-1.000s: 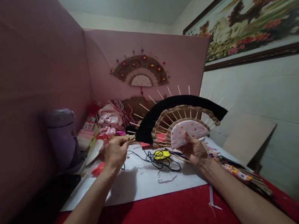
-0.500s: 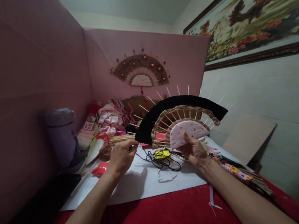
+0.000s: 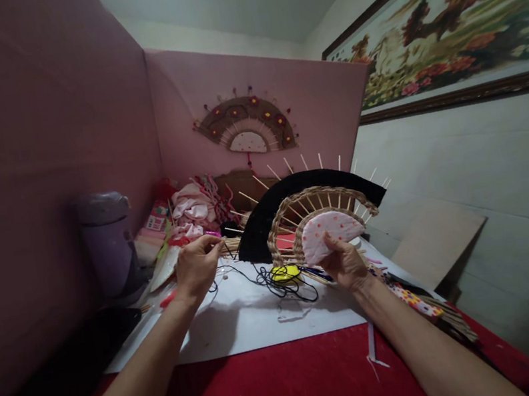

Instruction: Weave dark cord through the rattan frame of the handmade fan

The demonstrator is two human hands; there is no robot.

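My right hand (image 3: 342,262) grips a handmade fan (image 3: 267,214) by its padded white base with red dots, thumb on the front. Thin wooden sticks fan out through a braided straw border and a black cloth band, their tips poking past the top edge. To the fan's left, my left hand (image 3: 199,263) is closed in a pinch, apart from the cloth. A thin black cord (image 3: 229,251) hangs at its fingertips. More of this cord lies in a loose tangle over a yellow thing (image 3: 286,274) on the white sheet below.
A finished-looking fan (image 3: 246,127) hangs on the pink panel. Left stands a purple container (image 3: 108,244); pink fabric (image 3: 192,203) and craft supplies are heaped behind. A white sheet (image 3: 207,342) covers part of the red tablecloth (image 3: 267,393). Flowered strips (image 3: 416,301) lie at right.
My left hand has moved left and slightly up, away from the fan's left corner, with cord at its fingertips. The fan has tilted and shifted a little left in my right hand.
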